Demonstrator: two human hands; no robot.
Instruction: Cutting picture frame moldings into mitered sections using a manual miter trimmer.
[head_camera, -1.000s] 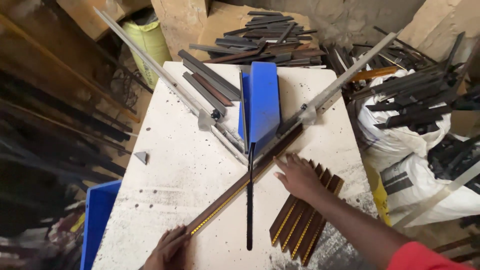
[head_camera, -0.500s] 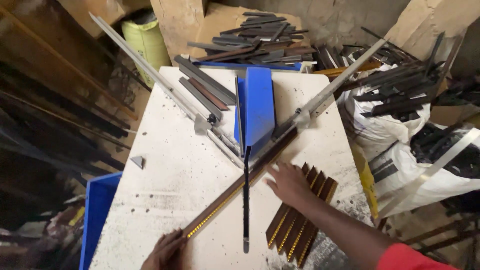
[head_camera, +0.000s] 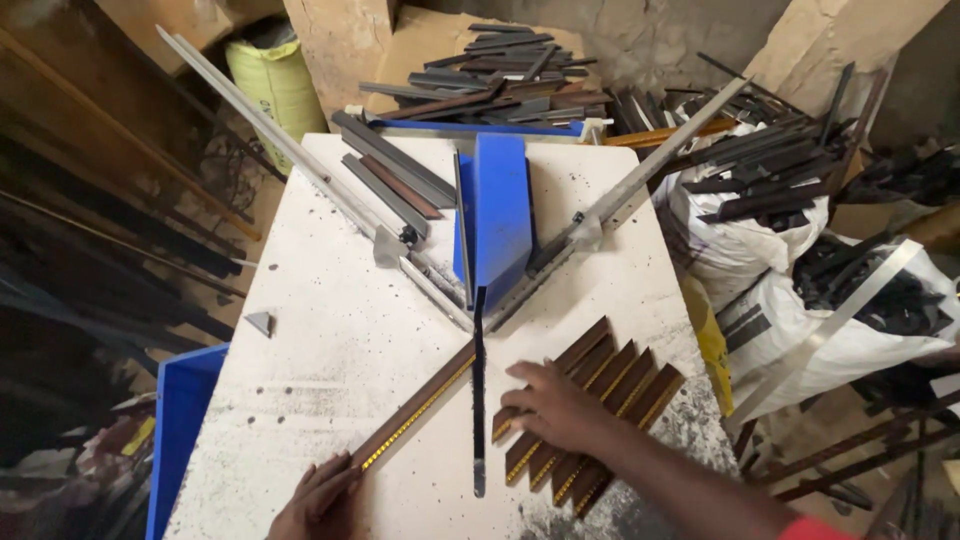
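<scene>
**Both hands on brown moulding strips at the near end of a white cutting table**

The left hand (head_camera: 318, 495) is cut off by the bottom edge of the view; only its fingers and part of the back show. They lie flat, close together, on the near end of a long brown strip (head_camera: 415, 408) with a gold beaded edge. Whether the thumb grips underneath cannot be told. The right hand (head_camera: 555, 405) rests palm down, fingers loosely spread, on a row of short brown strips (head_camera: 600, 405) lying side by side; it covers their middle, so how many there are is unclear. The forearm leaves the view at the lower right.

The long strip runs diagonally up the white table (head_camera: 320, 340) toward a thin dark slot (head_camera: 479, 390) that runs between the two hands. The short strips lie close to the table's right edge, with rough grey dust at the near right corner. The left half of the tabletop is mostly bare apart from a small grey wedge (head_camera: 260, 322).

Farther off, two metal guide rails (head_camera: 640, 180) meet in a V around a blue guard (head_camera: 500, 215), with grey offcuts (head_camera: 395, 175) beside it. Beyond the far edge, dark strip piles (head_camera: 500, 80) and white sacks (head_camera: 800, 300) crowd the surroundings.
</scene>
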